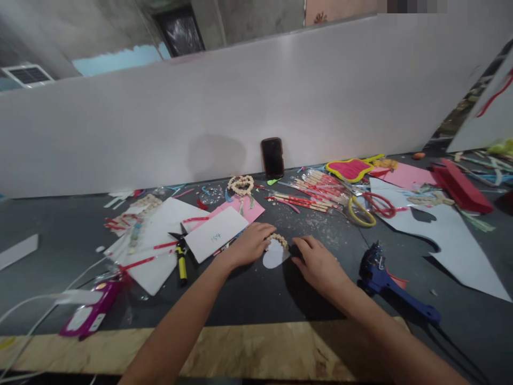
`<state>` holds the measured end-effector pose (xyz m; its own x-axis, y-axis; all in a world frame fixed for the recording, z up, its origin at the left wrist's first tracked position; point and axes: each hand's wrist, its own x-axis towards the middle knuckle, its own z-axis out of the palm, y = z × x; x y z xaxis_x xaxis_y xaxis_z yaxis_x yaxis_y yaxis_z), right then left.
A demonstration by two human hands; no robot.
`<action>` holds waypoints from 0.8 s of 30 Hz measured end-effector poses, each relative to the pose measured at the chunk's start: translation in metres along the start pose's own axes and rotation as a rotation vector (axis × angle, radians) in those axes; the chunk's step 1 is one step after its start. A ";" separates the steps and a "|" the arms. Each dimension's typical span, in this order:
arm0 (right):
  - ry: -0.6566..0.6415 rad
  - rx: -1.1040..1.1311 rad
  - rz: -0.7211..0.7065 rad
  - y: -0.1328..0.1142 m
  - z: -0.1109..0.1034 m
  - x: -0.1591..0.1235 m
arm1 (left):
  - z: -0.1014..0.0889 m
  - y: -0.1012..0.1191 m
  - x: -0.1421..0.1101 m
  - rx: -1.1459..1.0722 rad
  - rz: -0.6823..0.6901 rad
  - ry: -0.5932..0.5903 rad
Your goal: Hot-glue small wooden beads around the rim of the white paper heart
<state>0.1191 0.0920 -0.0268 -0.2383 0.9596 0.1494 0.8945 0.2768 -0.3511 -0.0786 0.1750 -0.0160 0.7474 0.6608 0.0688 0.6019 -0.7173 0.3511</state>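
Note:
On the dark tabletop between my hands lies a round white paper piece (274,255). A beige beaded strip (279,238) curves along its upper edge. The fingertips of my left hand (253,246) are closed together at the strip's left end. My right hand (316,262) is closed at the right side of the paper, its fingers around a small dark object (295,250) whose kind I cannot make out. A white card (216,234) with green handwriting lies beyond my left hand, on top of pink paper.
To the right lie a blue glue gun (396,294), scissors (363,207) and cut white paper (452,246). Yellow-handled pliers (181,262) and a purple power strip (94,310) are at left. A phone (272,157) leans against the white board (248,101); red-and-white sticks (316,190) lie nearby.

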 end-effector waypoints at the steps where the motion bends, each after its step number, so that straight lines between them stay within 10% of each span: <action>1: -0.007 -0.002 0.002 0.000 0.001 0.004 | 0.002 -0.001 0.002 0.008 -0.003 0.015; 24: -0.036 -0.116 -0.024 -0.009 0.007 0.020 | 0.007 0.000 -0.010 0.138 -0.058 0.045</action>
<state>0.1039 0.1093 -0.0272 -0.2717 0.9546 0.1220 0.9258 0.2938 -0.2379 -0.0840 0.1673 -0.0233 0.6986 0.7092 0.0949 0.6792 -0.6990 0.2238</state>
